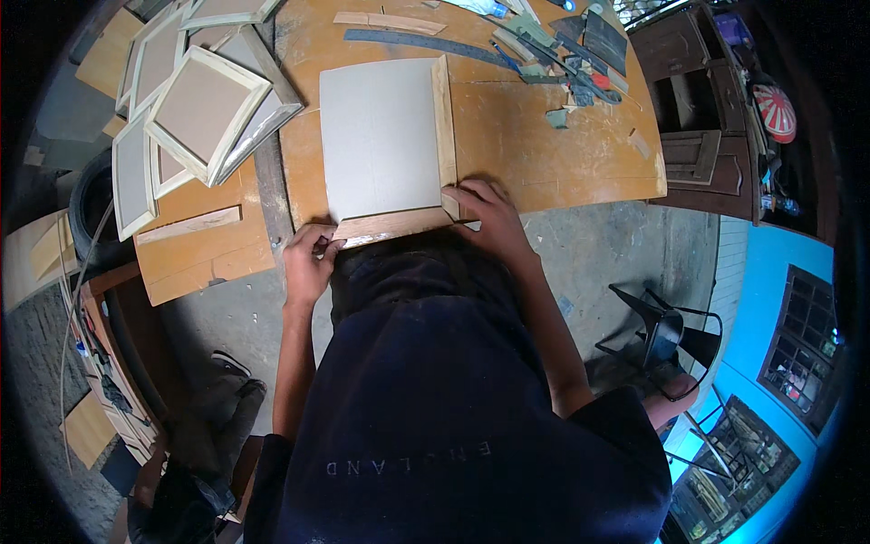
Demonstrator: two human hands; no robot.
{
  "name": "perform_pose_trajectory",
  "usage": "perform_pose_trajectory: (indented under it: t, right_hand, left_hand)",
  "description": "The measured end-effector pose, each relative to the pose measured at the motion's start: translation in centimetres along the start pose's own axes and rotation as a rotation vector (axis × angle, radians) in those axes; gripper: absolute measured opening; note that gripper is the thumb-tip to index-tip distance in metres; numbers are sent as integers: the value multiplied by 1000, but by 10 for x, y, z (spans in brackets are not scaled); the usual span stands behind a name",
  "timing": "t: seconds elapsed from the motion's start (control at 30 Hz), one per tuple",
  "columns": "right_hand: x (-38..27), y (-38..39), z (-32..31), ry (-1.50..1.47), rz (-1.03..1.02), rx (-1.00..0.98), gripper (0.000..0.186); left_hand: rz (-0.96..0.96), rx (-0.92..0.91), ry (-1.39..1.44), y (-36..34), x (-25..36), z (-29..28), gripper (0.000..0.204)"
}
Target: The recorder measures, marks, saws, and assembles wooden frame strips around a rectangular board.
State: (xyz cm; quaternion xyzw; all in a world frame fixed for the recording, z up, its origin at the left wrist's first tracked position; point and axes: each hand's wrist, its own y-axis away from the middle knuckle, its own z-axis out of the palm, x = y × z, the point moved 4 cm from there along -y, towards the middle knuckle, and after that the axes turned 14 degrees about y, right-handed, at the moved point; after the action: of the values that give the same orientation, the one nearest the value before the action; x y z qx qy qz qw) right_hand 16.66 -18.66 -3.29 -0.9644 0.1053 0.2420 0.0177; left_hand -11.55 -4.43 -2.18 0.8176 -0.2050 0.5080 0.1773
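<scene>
A white rectangular panel (381,136) lies on the table close to my body. One pale wooden strip (444,118) runs along its right edge, and another wooden strip (390,225) lies along its near edge. The two strips meet at the near right corner. My left hand (311,258) pinches the left end of the near strip between thumb and fingers. At the corner, my right hand (494,218) grips the strips where they join, its fingers curled over them and partly hiding the joint.
Several finished frames (208,113) are piled at the left. A loose wooden strip (188,223) lies below them. Beyond the panel is a long metal ruler (426,45), with dark scraps and tools (580,63) at the far right. Another person (204,453) sits lower left.
</scene>
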Motion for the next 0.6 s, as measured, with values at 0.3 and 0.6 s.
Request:
perform_pose_trajectory:
  t: [0.3,0.6]
  right_hand:
    - [0,-1,-2,6,-7,14,58]
    - [-3,-2,-6,18,-33,33,60]
  left_hand:
    - [20,-63,15,-5,5,-1,17]
    - [35,-70,-20,-5,5,-2,20]
